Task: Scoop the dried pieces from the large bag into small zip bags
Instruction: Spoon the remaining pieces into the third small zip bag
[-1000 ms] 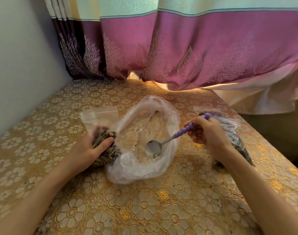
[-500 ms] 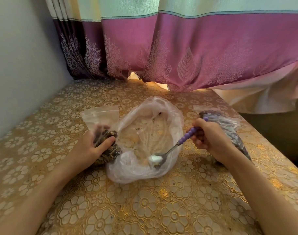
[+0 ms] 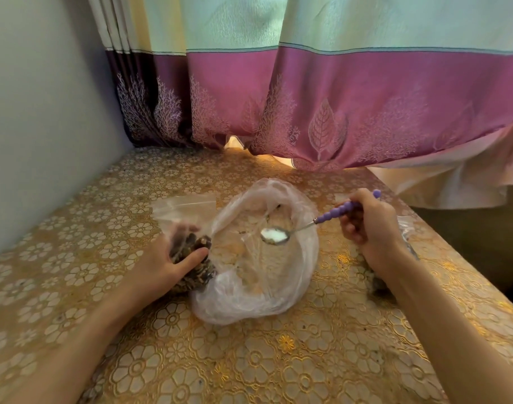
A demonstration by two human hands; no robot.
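Dried pieces (image 3: pixel 195 268), dark and scaly-looking, sit packed in a small zip bag (image 3: pixel 185 217) that the left hand (image 3: pixel 159 266) grips, thumb across the front, just beside the left edge of the large bag (image 3: pixel 258 258). That large bag lies open near the middle of the surface (image 3: pixel 249 360) and looks almost empty, with only a few bits inside. The right hand (image 3: pixel 369 225) is closed round the spoon (image 3: pixel 316 221), whose bowl hovers over the large bag's mouth with little or nothing in it.

Risk: the zip bag seems nearly full, so another spoonful could spill at its floppy mouth, and thin film may fold shut under the spoon.

Both bags are clear, crinkly plastic. The spoon has a shiny metal bowl and a beaded purple handle. A glossy, embossed floral cover, gold in colour, lies over the surface.
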